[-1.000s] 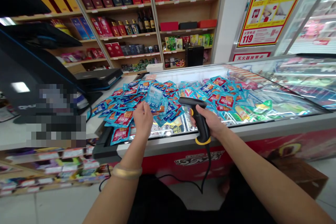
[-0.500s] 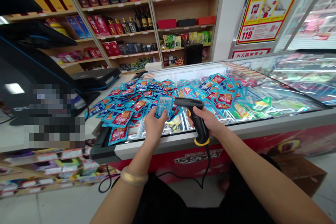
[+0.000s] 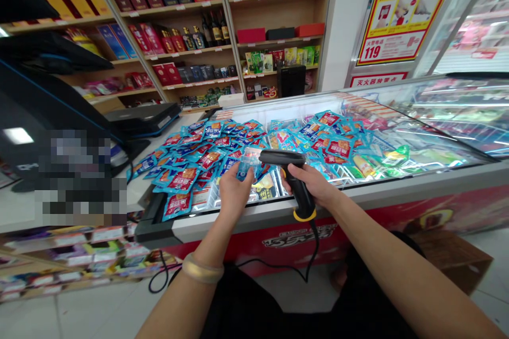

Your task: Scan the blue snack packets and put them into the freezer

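My left hand (image 3: 235,188) pinches a small blue snack packet (image 3: 243,168) over the front part of the freezer's glass top. My right hand (image 3: 308,183) is wrapped round the grip of a black and yellow barcode scanner (image 3: 304,198). The scanner's head is at the packet's right edge, and a bright patch lies on the packet's upper part. Behind and left of my left hand spreads a heap of blue and red snack packets (image 3: 209,159). More such packets (image 3: 338,147) lie to the right, beyond the scanner.
A chest freezer (image 3: 382,190) spans the front, with frozen goods under its glass. At the left are a dark checkout machine (image 3: 59,111) and a counter (image 3: 149,169). The scanner's cable (image 3: 314,254) hangs down in front. Shelves (image 3: 183,5) with boxes and bottles stand behind.
The scanner's head has moved slightly left, closer to the packet in my left hand. A bright glow now covers the packet's top. Both hands keep their hold.
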Demonstrator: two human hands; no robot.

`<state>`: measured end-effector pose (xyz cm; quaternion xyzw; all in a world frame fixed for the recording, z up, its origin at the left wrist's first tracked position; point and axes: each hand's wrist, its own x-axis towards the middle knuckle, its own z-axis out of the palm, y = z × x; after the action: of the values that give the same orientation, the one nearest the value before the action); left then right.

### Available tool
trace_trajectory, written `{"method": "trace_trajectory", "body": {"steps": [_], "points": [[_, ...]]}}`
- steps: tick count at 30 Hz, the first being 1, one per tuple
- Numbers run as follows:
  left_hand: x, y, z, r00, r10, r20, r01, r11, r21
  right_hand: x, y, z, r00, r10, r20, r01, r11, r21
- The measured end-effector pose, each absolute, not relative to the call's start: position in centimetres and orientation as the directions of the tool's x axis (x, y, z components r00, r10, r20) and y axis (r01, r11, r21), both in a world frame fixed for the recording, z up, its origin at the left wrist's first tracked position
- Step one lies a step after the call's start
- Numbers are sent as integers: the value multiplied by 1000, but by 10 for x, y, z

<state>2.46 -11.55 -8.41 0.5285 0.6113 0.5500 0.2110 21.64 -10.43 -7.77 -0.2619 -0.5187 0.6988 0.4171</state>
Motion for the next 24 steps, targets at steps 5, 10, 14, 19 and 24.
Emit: {"method": "trace_trajectory", "body": {"steps": [5,10,14,19,24], "points": [[23,-117,-81,-339,867,366,488,-171,856,217,-104,-75,-479,874,81,-364,-114,-924],[41,-106,-73,-196,839,508,680,-257,687,245,-103,-72,-388,916,98,-431,-87,-898],[82,-80,-58,-3,848,531,743,-353,569,292,-98,-70,-251,965,79,-437,-40,-899],[153,-36,-47,237,838,492,759,-476,445,355,-89,-72,-59,996,59,-428,28,-903],[205,-13,-63,445,841,308,787,-531,314,386,-88,-77,11,1000,25,-445,27,-895]]}}
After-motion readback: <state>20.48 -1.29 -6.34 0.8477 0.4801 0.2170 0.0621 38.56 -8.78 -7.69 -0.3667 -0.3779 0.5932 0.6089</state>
